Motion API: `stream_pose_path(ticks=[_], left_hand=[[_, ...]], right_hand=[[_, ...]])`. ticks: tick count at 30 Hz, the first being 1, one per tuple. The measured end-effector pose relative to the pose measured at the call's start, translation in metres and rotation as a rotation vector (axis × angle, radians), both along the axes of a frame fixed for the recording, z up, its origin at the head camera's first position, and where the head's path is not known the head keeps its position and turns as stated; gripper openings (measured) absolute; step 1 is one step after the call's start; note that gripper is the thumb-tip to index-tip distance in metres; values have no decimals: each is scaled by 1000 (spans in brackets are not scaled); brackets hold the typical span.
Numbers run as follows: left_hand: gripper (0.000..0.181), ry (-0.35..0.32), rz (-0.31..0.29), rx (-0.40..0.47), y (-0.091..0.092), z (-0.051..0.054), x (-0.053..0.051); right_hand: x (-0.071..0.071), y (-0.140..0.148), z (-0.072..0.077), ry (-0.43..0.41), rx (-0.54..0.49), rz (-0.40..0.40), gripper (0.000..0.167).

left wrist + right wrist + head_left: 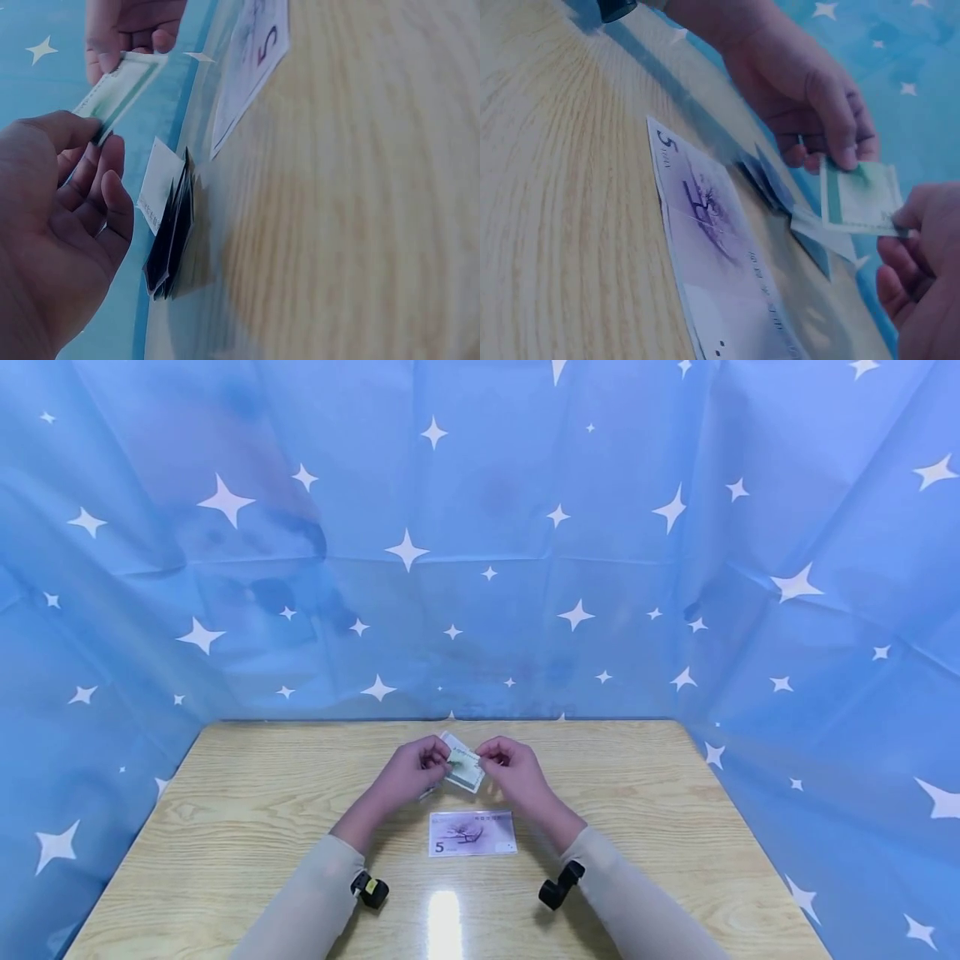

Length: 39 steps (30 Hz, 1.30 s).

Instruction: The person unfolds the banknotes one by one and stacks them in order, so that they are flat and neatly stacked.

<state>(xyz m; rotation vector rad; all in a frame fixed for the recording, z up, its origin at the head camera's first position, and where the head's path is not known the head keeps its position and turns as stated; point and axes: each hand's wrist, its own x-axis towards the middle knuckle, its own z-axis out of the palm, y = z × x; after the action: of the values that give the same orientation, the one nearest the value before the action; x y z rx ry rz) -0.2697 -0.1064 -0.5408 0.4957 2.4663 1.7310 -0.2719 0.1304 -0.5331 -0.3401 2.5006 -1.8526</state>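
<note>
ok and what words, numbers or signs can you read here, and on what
"5" on the purple note
Purple note's smaller print, beside the 5 and along one edge: too blurred to read
Green note: print too small and blurred
White slip: marks too blurred

On the tabletop [240,802], we see the banknote [472,833] before the folded papers [176,236]; the held note [464,766] is between our left hand [414,768] and right hand [517,770]; a curtain [495,643] hangs behind.
</note>
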Motion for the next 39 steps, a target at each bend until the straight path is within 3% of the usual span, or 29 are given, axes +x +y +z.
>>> stream_pose_path(ticks=[14, 23, 30, 39], left_hand=[[21, 3, -92, -34, 6, -7, 12], [17, 5, -103, -45, 9, -11, 16], [15, 10, -111, -40, 9, -12, 18], [37, 23, -103, 19, 13, -7, 22]], right_hand=[[0, 5, 0, 2, -37, 58, 9], [8, 7, 2, -5, -31, 55, 11], [16, 12, -1, -28, -43, -5, 7], [23, 15, 1, -66, -71, 12, 4]])
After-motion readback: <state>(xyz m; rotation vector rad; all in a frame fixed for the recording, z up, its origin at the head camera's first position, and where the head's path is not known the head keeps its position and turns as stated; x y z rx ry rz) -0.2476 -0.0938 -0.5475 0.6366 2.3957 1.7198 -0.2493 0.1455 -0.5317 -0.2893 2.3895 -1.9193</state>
